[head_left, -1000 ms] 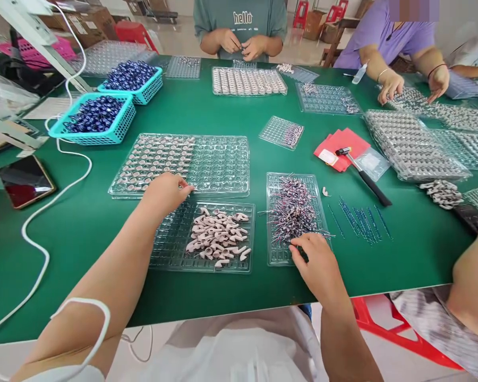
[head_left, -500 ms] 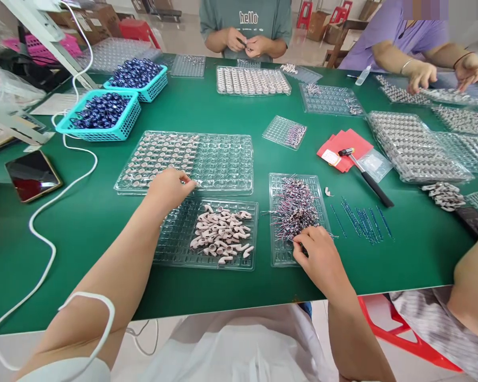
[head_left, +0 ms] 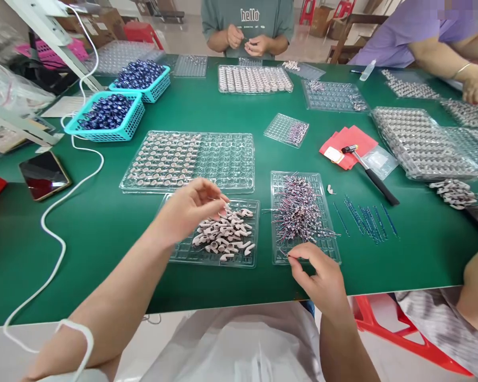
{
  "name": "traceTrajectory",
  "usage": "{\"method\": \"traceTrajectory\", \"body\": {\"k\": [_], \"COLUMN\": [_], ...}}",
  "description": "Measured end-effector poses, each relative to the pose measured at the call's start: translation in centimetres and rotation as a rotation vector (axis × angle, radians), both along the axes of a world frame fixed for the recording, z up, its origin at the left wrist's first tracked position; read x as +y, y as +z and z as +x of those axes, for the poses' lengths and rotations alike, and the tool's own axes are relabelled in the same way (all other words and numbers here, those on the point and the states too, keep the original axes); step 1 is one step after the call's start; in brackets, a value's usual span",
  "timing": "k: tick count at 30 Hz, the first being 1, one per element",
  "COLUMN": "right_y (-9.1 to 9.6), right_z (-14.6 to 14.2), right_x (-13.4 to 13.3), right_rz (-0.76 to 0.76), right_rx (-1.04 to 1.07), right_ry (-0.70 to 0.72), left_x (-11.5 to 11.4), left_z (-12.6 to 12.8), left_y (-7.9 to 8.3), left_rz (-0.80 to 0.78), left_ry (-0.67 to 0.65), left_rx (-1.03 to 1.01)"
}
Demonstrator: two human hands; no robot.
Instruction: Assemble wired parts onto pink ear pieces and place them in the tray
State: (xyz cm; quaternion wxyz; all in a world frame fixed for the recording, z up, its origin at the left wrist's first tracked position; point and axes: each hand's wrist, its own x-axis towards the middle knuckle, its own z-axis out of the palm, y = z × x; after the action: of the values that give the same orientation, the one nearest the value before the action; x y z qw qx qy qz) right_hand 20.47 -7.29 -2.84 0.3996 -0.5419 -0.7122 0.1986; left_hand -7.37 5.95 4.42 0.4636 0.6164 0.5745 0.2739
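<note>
My left hand (head_left: pixel 195 209) hovers over a clear tray (head_left: pixel 183 254) with a heap of white earbud shells (head_left: pixel 223 236). Its thumb and fingers are curled but apart, with nothing visible between them. My right hand (head_left: pixel 318 270) pinches a small wired part (head_left: pixel 286 254) at the near edge of another clear tray (head_left: pixel 276 185). A tangled pile of similar wired parts (head_left: pixel 298 209) lies in that tray. Behind my left hand stands a larger clear tray (head_left: pixel 227 159); its left half holds rows of white shells (head_left: pixel 167 159).
Blue baskets (head_left: pixel 133 124) of dark blue coils stand at the back left, near a phone (head_left: pixel 45 176) and a white cable (head_left: pixel 59 233). To the right lie a hammer (head_left: pixel 372 178), red packets (head_left: pixel 350 143) and thin blue sticks (head_left: pixel 366 220). Co-workers' hands (head_left: pixel 247 42) are across the table.
My left hand has moved from the larger tray right and nearer, over the shell heap, and its fingers have parted. My right hand has drawn a wired part off the pile toward me.
</note>
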Motion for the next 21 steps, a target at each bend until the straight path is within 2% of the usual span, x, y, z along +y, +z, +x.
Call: {"method": "traceTrajectory", "body": {"k": [2,4,8,10,16,21], "right_y": [-0.1,-0.1,0.1,0.2,0.5,0.4], "right_z": [-0.8,-1.5,-2.1,-2.1,-1.9,-2.1], "right_x": [0.0,0.0,0.2,0.2,0.4,0.7], "right_rz": [0.019,0.017,0.049,0.109,0.232,0.261], "right_rx": [0.064,0.090,0.053,0.016,-0.231,-0.270], "right_ry": [0.028,0.038,0.054,0.081,0.104,0.100], "left_x": [-2.0,-3.5,-4.8,-5.0,-5.6,-6.0], "left_z": [1.7,3.1,5.0,5.7,6.7,6.7], "left_y": [-0.3,-1.2,-2.7,-2.7,-2.0,-2.4], "left_rz": [-0.158,-0.312,-0.426,-0.385,-0.140,-0.063], "left_ry": [-0.125,-0.211,-0.283,-0.331,-0.402,-0.418], "left_rx": [-0.233,-0.370,-0.483,-0.411,0.033,0.017]}}
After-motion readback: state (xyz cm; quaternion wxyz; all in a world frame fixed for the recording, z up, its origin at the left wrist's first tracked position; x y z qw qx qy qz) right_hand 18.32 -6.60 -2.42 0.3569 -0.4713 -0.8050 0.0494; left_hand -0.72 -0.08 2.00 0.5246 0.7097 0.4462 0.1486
